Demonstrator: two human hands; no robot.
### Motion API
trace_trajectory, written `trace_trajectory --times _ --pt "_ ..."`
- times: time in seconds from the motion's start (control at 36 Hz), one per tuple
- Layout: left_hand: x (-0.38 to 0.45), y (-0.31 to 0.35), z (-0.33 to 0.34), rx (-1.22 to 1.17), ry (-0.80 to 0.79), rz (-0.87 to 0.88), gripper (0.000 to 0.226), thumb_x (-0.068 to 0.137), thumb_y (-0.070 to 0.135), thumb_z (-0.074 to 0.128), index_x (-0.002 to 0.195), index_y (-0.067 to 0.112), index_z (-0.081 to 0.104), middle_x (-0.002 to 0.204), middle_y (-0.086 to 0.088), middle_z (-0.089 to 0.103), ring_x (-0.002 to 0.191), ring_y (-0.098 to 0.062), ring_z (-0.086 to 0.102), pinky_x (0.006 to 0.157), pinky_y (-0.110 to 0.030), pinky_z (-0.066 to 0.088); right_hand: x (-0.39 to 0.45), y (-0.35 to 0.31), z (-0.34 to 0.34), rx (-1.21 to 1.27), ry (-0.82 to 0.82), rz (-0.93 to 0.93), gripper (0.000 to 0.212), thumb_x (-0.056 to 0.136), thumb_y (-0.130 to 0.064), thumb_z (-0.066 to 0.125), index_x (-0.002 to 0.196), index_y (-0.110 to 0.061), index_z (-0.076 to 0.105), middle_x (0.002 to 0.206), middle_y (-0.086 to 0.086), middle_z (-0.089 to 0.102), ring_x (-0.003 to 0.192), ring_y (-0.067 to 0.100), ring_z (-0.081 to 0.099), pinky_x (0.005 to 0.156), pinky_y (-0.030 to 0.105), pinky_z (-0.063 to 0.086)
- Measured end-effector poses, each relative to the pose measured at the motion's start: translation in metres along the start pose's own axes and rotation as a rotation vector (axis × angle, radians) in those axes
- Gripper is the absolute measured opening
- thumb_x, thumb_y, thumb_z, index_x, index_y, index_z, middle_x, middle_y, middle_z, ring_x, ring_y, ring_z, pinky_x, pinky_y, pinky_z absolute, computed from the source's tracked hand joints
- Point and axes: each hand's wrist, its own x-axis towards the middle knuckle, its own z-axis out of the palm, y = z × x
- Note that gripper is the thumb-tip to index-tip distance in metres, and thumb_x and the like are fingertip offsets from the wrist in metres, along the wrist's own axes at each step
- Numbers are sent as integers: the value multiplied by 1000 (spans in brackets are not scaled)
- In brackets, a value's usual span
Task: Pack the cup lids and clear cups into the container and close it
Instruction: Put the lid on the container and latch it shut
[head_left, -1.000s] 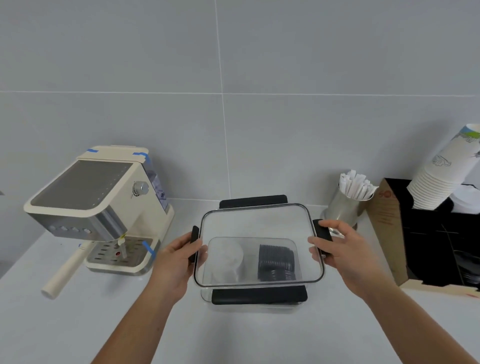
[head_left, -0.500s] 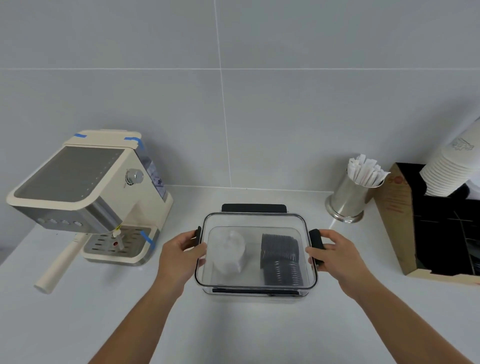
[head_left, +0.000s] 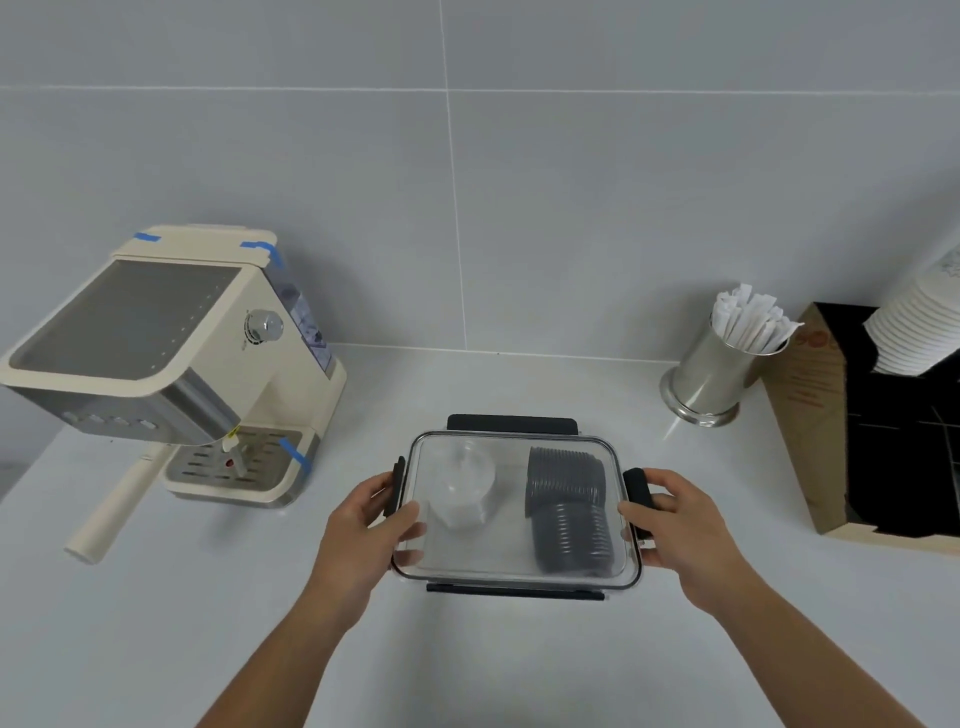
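A clear rectangular container stands on the white counter with its clear lid lying flat on top. Through the lid I see a stack of clear cups on the left and black cup lids on the right. My left hand grips the lid's left edge by the black side latch. My right hand grips the right edge, fingers curled over the black right latch. A black latch sticks out at the back, another at the front.
A cream espresso machine stands at the left with its portafilter handle jutting toward me. A steel cup of wrapped straws stands at the back right. A brown and black box holding stacked paper cups fills the right edge.
The lid has come down from a tilted, raised position onto the container. Both hands stayed on its left and right edges and moved down with it.
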Motion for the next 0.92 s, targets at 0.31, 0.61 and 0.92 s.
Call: trace_trajectory --times 0.31,0.61,0.92 --pt "-21 -22 -9 -135 -186 -6 66 83 7 72 139 35 50 133 7 62 105 -29 71 71 -37 59 4 1 -2 15 37 -5 34 87 3 67 114 -17 62 93 13 72 71 29 63 58 37 55" --pt "-23 -30 -9 -71 -100 -12 54 98 11 54 142 42 44 139 4 56 105 -22 71 72 -47 61 3 2 5 -9 24 -12 33 88 2 66 115 -17 61 91 11 71 67 26 62 57 36 55" --pt "-14 -22 0 43 -73 30 52 100 13 52 143 40 43 138 5 54 110 -20 64 66 -45 63 11 10 9 -55 67 -23 36 86 1 68 117 -18 62 90 10 73 71 28 66 58 37 56"
